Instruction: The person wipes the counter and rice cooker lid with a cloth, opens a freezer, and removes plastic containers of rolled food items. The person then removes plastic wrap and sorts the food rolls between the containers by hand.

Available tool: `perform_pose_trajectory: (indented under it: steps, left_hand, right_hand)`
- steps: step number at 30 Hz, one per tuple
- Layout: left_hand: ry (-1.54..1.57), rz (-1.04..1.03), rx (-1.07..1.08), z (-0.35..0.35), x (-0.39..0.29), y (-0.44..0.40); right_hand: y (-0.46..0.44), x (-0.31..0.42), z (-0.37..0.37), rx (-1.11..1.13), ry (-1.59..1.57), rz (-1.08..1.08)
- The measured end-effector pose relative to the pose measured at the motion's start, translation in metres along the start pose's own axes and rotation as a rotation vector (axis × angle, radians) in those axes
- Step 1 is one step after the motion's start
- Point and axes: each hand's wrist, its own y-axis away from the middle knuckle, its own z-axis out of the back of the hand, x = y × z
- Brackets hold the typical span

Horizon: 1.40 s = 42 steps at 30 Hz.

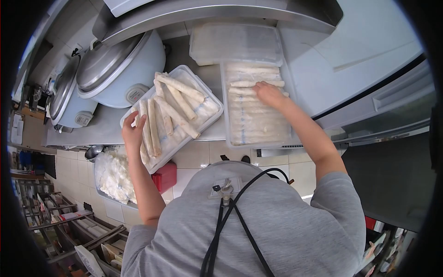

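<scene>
Several long pale rolls lie loosely, some crossing, on a wrapped layer in the tilted plastic tray at centre left. My left hand is at this tray's left edge, its thumb and fingers apart beside the leftmost rolls. To the right, a rectangular container holds a column of similar rolls laid side by side. My right hand reaches over it, fingers closed on a roll near its upper part.
Behind the container lies a translucent lid. Two large cookers stand on the left. Below the counter are a bin of white crumpled material and a red box. A metal shelf hangs ahead.
</scene>
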Motion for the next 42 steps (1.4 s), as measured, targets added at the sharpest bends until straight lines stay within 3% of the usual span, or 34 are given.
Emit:
perform_pose_trajectory:
  steps: [6,9,11,14,18,21,23,26,33,36,38,39,41,42]
  left_hand:
    - [0.009,0.028,0.053,0.003,-0.003,0.008]
    - [0.029,0.047,0.078,0.005,-0.010,0.015]
    - [0.051,0.036,0.092,0.000,-0.009,0.015]
    - [0.076,0.006,0.101,-0.007,-0.016,0.017]
    - [0.086,-0.002,0.095,-0.009,-0.023,0.018]
    - [0.112,0.013,0.094,-0.009,-0.018,0.018]
    - [0.088,0.026,0.106,-0.008,-0.016,0.019]
    - [0.094,0.025,0.134,-0.016,-0.012,0.019]
    - [0.141,-0.071,0.181,-0.035,-0.042,0.017]
    - [0.166,-0.100,0.199,-0.037,-0.060,0.020]
    - [0.177,-0.114,0.220,-0.041,-0.068,0.024]
    - [0.185,-0.132,0.240,-0.043,-0.070,0.025]
    - [0.180,-0.135,0.258,-0.047,-0.069,0.026]
    - [0.171,-0.140,0.271,-0.049,-0.069,0.027]
  right_hand:
    - [0.006,0.006,0.015,0.045,-0.079,-0.061]
    - [-0.004,-0.005,0.022,0.186,-0.248,-0.058]
    - [-0.012,-0.015,0.018,-0.028,-0.091,-0.129]
    - [-0.019,-0.025,0.002,0.029,-0.059,-0.225]
    - [-0.021,-0.031,0.000,0.021,0.008,-0.165]
    - [-0.013,-0.018,0.029,-0.015,-0.134,-0.238]
    - [-0.002,-0.011,0.038,0.115,-0.363,-0.295]
    - [0.016,0.004,0.025,0.189,-0.313,-0.205]
    - [0.020,0.007,0.014,0.249,-0.330,-0.251]
    - [0.026,0.004,0.024,0.259,-0.604,-0.392]
    - [0.032,0.006,0.028,0.183,-1.466,-0.523]
    - [0.036,0.008,0.031,0.184,-1.464,-0.527]
    - [0.040,0.019,0.052,0.125,-1.971,-0.660]
    - [0.043,0.017,0.049,0.123,-1.971,-0.664]
